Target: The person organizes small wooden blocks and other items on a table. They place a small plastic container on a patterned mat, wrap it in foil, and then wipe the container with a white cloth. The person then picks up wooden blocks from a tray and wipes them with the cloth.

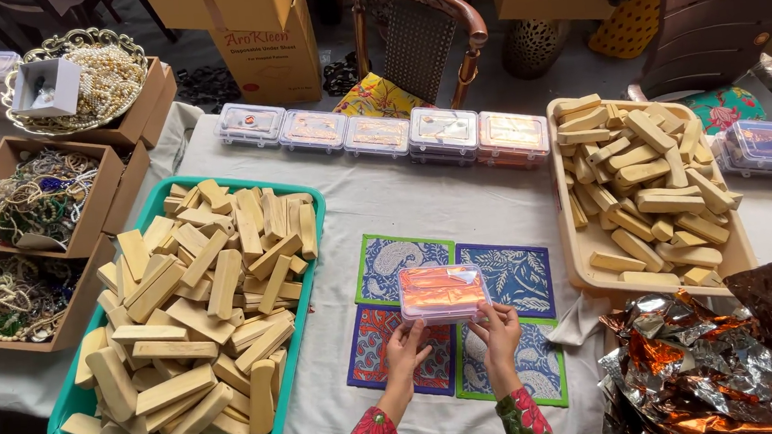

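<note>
A small clear plastic box with orange foil-wrapped contents sits on four patterned square mats in the middle of the white-clothed table. My left hand grips the box's near left corner. My right hand holds its near right corner. Both sleeves are green with red flowers.
A teal tray heaped with several pale wooden blocks lies at left. A cream tray of similar blocks stands at right, beside crumpled foil. A row of closed clear boxes lines the far edge. Cardboard boxes of beads stand far left.
</note>
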